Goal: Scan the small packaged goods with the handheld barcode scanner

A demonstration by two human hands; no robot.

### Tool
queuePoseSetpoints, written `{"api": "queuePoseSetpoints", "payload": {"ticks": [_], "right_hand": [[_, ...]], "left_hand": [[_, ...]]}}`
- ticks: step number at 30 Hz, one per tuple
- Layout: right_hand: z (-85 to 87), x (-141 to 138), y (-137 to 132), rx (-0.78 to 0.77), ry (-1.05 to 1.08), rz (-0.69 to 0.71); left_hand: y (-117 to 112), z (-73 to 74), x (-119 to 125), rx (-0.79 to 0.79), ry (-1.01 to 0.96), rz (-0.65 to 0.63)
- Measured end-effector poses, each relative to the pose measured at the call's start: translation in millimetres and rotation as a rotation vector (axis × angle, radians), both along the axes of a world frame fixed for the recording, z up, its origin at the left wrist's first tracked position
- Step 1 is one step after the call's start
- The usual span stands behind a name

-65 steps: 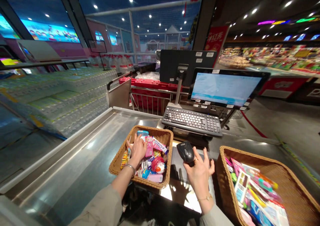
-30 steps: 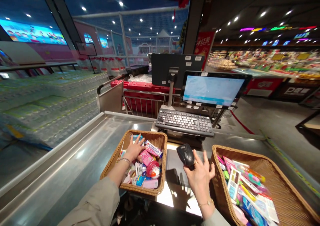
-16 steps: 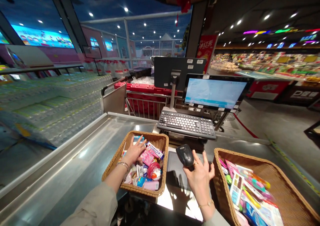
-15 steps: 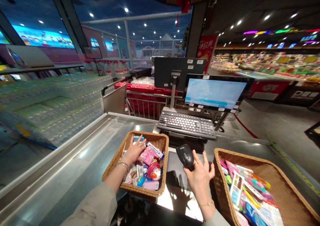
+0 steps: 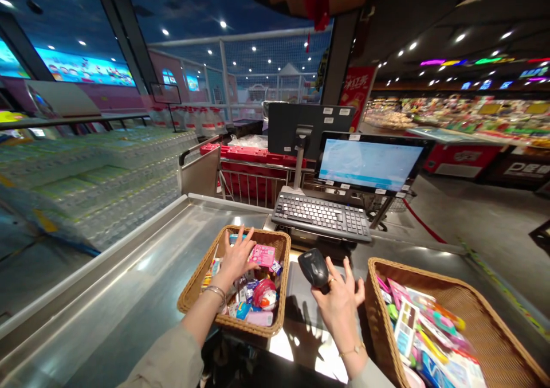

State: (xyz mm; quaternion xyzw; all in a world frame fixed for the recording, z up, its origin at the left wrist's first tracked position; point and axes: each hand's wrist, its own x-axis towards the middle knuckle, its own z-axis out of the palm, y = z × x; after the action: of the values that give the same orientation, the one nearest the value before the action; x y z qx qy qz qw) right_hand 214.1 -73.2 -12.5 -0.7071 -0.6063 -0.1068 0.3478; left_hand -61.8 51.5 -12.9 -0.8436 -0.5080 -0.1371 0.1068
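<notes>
My left hand (image 5: 235, 262) is over the left wicker basket (image 5: 184, 296), its thumb and a finger closed on a pink packet (image 5: 263, 254); the other fingers are spread. Beneath it lie small packaged goods, among them a round red-and-clear container (image 5: 264, 294), a blue item (image 5: 243, 309) and a pale pink box (image 5: 260, 318). My right hand (image 5: 341, 296) grips a black handheld barcode scanner (image 5: 313, 266) over the counter between the two baskets. The scanner's handle is mostly hidden by the hand. Its head points up and to the left.
A second wicker basket (image 5: 507, 325) with colourful packaged goods stands at the right. Behind the scanner are a keyboard (image 5: 322, 213) and a lit screen (image 5: 369, 161), with another monitor (image 5: 279, 127) seen from its back. A metal counter (image 5: 141, 267) extends left; shopping carts stand beyond.
The pink packet has risen and turned in my left hand, now covering a white candy packet that showed before. My right hand and the scanner have shifted slightly left.
</notes>
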Motion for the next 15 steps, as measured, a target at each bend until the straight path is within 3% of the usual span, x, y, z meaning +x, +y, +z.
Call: {"api": "queuePoseSetpoints", "payload": {"ticks": [15], "right_hand": [[7.1,-2.7,-4.4,-0.039,-0.007,0.03]], "left_hand": [[-14.1,13.2,38.5,0.158,-0.09,0.033]]}}
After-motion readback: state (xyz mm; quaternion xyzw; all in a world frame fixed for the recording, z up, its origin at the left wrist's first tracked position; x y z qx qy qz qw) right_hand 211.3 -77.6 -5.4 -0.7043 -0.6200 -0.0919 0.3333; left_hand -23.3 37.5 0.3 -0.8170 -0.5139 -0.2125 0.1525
